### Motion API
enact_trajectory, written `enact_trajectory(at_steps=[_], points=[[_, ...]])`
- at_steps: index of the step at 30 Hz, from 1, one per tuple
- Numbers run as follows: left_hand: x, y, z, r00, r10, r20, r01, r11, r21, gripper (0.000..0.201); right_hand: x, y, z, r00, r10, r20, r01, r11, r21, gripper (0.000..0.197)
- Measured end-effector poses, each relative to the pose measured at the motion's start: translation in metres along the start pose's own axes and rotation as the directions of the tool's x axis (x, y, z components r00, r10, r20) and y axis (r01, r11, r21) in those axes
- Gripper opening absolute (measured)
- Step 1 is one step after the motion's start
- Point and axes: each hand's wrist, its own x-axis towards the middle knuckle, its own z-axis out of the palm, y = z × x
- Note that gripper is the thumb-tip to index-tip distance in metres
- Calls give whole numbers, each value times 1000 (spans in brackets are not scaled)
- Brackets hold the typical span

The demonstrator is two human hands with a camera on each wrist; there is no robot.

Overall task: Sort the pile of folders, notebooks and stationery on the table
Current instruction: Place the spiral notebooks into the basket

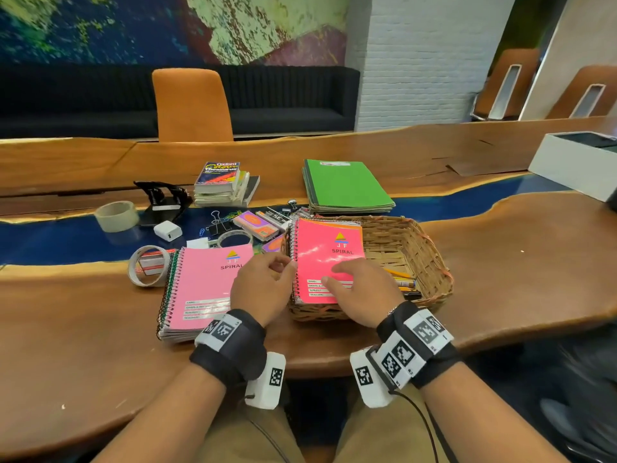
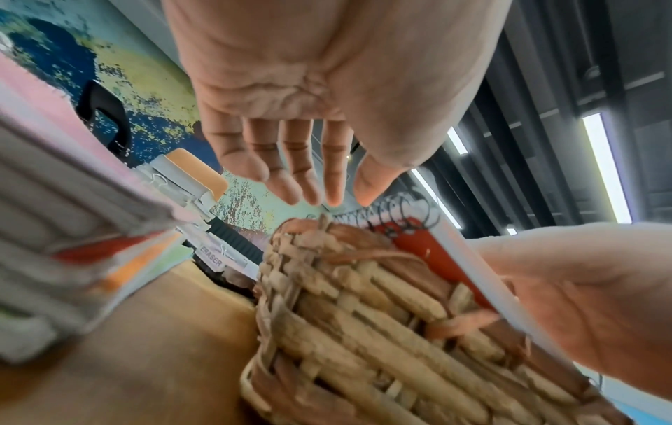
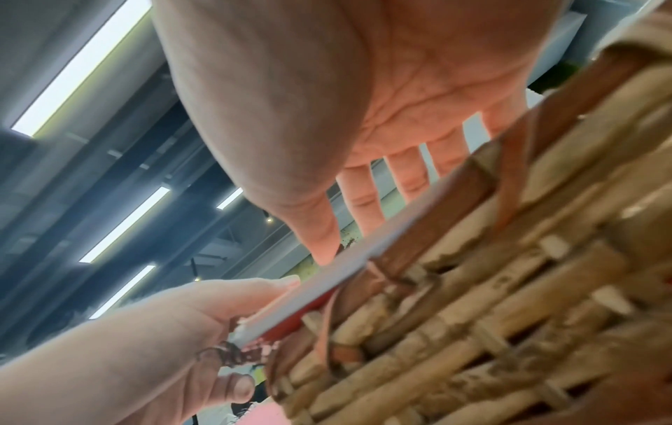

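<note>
Right hand [image 1: 359, 290] lies palm-down, fingers straight, flat on the bright pink notebook [image 1: 325, 252] atop the wicker basket [image 1: 430, 248]. Left hand [image 1: 263, 287], at its 9 o'clock, fingers loosely curled, touches the spiral edge.

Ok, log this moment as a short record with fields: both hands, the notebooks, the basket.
left hand: fingers loosely curled at the spiral edge of the bright pink notebook, grip unclear
right hand: flat on that notebook's cover
bright pink notebook: lying in the wicker basket
pale pink notebook: tops a stack on the table, left of the basket
pencils: in the basket
</note>
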Motion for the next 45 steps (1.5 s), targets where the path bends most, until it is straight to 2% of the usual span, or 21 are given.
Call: enact_trajectory(at_steps=[6, 11, 14, 16, 19, 21, 23, 27, 30, 32, 35, 39, 45], points=[[1, -20, -23, 996, -73, -41, 75, 996, 46, 5, 5, -26, 9, 995, -74, 62, 73, 997, 18, 48], [7, -44, -57, 986, -153, -62, 162, 971, 175, 20, 6, -58, 20, 972, -229, -56, 231, 972, 49, 43], [8, -57, -80, 962, -249, -108, 271, 871, 409, 44, 3, -81, 28, 939, -338, -57, 343, 926, 158, 38], [9, -68, -93, 935, -342, -96, 345, 811, 472, 55, 0, -94, 39, 919, -393, -34, 390, 894, 219, 38], [8, -84, -105, 907, -418, -59, 400, 809, 431, 46, -3, -105, 57, 917, -387, 97, 344, 890, 300, 42], [6, -88, -110, 900, -433, -43, 419, 834, 359, 34, -3, -108, 64, 903, -357, 239, 292, 918, 267, 49], [4, -87, -114, 891, -453, -36, 441, 844, 306, 29, -3, -110, 68, 888, -342, 308, 288, 935, 206, 52], [1, -83, -118, 892, -443, -85, 448, 846, 289, 30, -4, -111, 68, 884, -331, 330, 295, 943, 157, 55], [2, -80, -123, 887, -420, -192, 460, 837, 296, 39, -5, -113, 67, 882, -342, 325, 306, 939, 158, 56], [1, -78, -125, 888, -429, -166, 460, 839, 292, 40, -5, -113, 64, 877, -333, 346, 299, 942, 150, 56], [-1, -81, -124, 883, -465, -60, 454, 815, 361, 42, -8, -114, 62, 871, -303, 387, 286, 953, 102, 57], [2, -85, -126, 870, -482, -105, 485, 794, 367, 33, -10, -116, 59, 859, -287, 423, 275, 957, 91, 58], [0, -81, -125, 892, -432, -134, 442, 771, 458, 33, -12, -119, 56, 854, -288, 434, 261, 958, 121, 59]])
